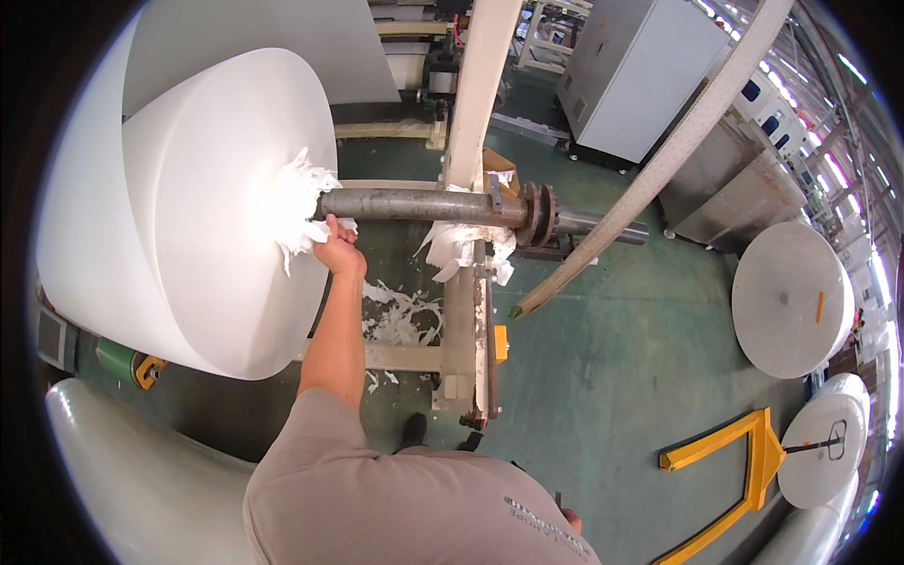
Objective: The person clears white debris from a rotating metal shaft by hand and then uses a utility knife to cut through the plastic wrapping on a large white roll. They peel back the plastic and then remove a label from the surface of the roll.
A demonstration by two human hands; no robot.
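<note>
A large white paper roll (221, 235) sits at the left on a long steel shaft (405, 204). Ragged torn paper (299, 202) bunches around the shaft where it enters the roll's end. My left hand (339, 252) reaches up to this spot, just under the shaft, with its fingers curled closed against the torn paper. What lies inside the fingers is hidden. Only a bit of my right hand (572, 520) shows, low beside my body, near a small dark upright piece (557, 500); its fingers cannot be made out.
A cream metal frame (461, 330) carries the shaft, with a flanged collar (539, 215) beyond it. Paper scraps (405, 315) litter the green floor. A slanting pole (650, 174) crosses at right. Yellow forks (753, 461), more rolls (791, 299) and a grey cabinet (645, 75) stand farther right.
</note>
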